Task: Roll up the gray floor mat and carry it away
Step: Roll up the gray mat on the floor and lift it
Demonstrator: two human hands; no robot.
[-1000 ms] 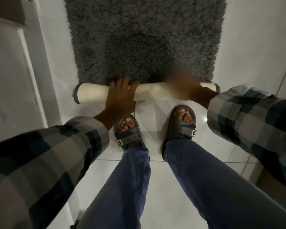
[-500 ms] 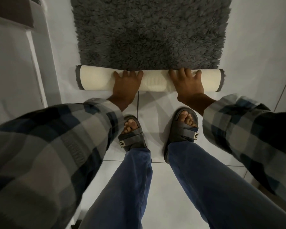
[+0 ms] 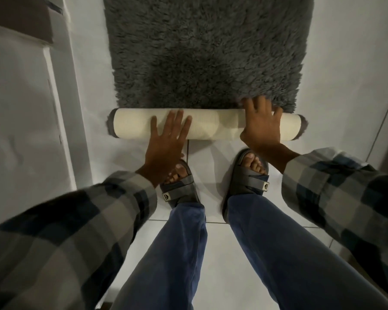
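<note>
Gray floor mat [image 3: 202,52], rolling in progress: left hand [image 3: 166,139] & right hand [image 3: 261,124], fingers spread flat atop cream-backed roll [image 3: 213,124] at mat's near edge; next likely pushing fwd evenly.

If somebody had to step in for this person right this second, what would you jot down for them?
Left hand: open and flat, fingers spread, palm on the near side of the roll.
Right hand: open, draped over the roll near its right end, fingertips reaching the shaggy pile.
Gray floor mat: on the white tile floor. Its near edge is rolled into a cream-backed tube just ahead of the sandals; most of the mat lies flat beyond it.
Done: the first few turns.
Left: keep pushing the roll away to the far edge, then lift it and carry it off.
</note>
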